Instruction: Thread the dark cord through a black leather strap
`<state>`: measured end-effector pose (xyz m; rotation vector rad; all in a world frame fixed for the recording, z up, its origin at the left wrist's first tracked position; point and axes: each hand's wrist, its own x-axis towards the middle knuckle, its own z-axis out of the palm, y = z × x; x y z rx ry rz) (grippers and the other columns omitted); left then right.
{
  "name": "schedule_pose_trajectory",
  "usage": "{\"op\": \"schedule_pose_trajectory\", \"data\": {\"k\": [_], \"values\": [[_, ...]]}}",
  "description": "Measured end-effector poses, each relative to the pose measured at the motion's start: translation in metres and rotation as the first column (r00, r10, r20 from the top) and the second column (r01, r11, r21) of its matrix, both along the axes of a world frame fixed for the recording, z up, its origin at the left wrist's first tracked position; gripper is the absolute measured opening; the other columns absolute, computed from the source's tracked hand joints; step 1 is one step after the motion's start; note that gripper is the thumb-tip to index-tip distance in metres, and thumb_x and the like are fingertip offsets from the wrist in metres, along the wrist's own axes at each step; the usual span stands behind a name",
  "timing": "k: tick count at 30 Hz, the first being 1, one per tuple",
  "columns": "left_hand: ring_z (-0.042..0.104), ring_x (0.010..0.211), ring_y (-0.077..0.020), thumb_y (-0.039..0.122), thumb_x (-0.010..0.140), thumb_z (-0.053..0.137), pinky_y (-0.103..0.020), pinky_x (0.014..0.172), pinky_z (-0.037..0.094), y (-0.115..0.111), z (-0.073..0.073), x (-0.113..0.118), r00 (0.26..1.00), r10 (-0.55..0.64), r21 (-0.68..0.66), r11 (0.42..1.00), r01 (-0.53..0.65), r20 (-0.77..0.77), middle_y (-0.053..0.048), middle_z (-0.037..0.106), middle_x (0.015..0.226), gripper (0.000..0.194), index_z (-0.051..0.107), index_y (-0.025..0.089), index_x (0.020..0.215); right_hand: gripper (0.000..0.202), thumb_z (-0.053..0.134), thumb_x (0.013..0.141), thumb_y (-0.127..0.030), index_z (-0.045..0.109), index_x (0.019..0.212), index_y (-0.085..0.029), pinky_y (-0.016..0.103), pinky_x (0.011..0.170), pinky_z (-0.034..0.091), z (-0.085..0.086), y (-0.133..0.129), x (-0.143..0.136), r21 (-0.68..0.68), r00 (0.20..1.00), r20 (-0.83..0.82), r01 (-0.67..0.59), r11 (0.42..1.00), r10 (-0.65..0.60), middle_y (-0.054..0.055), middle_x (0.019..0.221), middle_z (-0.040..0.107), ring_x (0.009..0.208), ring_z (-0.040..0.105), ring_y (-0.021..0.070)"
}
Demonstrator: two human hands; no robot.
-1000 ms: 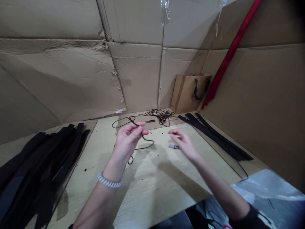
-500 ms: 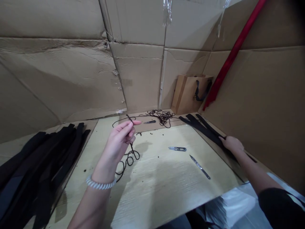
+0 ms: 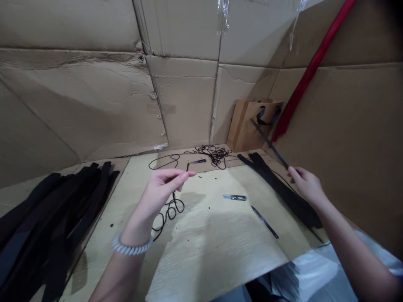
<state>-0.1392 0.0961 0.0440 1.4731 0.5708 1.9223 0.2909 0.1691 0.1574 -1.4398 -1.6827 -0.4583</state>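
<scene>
Pinching a black cord (image 3: 171, 205) near its tip, the left hand (image 3: 160, 191) holds it above the table (image 3: 214, 251), the rest coiling down onto the wood. The right hand (image 3: 307, 184) is closed on one thin black strip (image 3: 269, 144), lifted off the strip pile (image 3: 280, 186) and tilted up toward the paper bag (image 3: 248, 126). Judging by this, cord and strip are both in hand but well apart, not yet joined. Snips (image 3: 234, 196) lie untouched between the hands.
</scene>
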Motion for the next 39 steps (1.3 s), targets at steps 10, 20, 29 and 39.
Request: {"op": "schedule_pose_trajectory", "data": {"k": [10, 20, 29, 39], "values": [[0.062, 0.062, -0.012, 0.021, 0.091, 0.061, -0.023, 0.06, 0.046, -0.033, 0.006, 0.011, 0.893, 0.267, 0.403, 0.909, -0.108, -0.363, -0.004, 0.071, 0.07, 0.017, 0.074, 0.016, 0.081, 0.043, 0.069, 0.083, -0.047, 0.067, 0.114, -0.019, 0.019, 0.047, 0.031, -0.042, -0.082, -0.235, -0.273, 0.373, -0.751, -0.927, 0.258, 0.545, 0.0, 0.074, 0.054, 0.054, 0.041, 0.0064], [0.062, 0.063, -0.0121, 0.015, 0.089, 0.061, -0.021, 0.06, 0.047, -0.042, 0.004, -0.018, 0.897, 0.403, 0.502, 0.822, -0.269, -0.18, -0.003, 0.07, 0.072, 0.014, 0.068, 0.017, 0.077, 0.036, 0.053, 0.098, -0.035, 0.059, 0.133, -0.037, 0.031, 0.089, 0.049, -0.051, -0.094, -0.285, -0.275, 0.272, -0.356, -0.945, 0.178, 0.894, 0.004, 0.119, 0.061, 0.102, 0.059, 0.016], [0.063, 0.063, -0.0097, 0.011, 0.087, 0.063, -0.018, 0.06, 0.049, -0.042, 0.006, -0.024, 0.89, 0.43, 0.556, 0.781, -0.284, -0.15, -0.002, 0.071, 0.075, 0.011, 0.069, 0.015, 0.078, 0.034, 0.057, 0.097, -0.025, 0.059, 0.129, -0.035, 0.02, 0.093, 0.048, -0.058, -0.088, -0.295, -0.204, 0.231, -0.233, -0.961, 0.185, 0.945, -0.002, 0.115, 0.067, 0.102, 0.062, 0.009], [0.053, 0.054, -0.0066, 0.025, 0.073, 0.081, -0.013, 0.047, 0.043, -0.037, 0.0, -0.016, 0.977, 0.213, 0.326, 0.922, -0.207, 0.018, 0.003, 0.06, 0.066, 0.02, 0.065, 0.019, 0.084, 0.018, 0.056, 0.098, -0.033, 0.063, 0.114, -0.028, 0.019, 0.079, 0.047, -0.055, -0.089, -0.293, -0.222, 0.06, -0.599, -0.971, -0.094, 0.798, -0.003, 0.088, 0.06, 0.074, 0.052, 0.0059]]}}
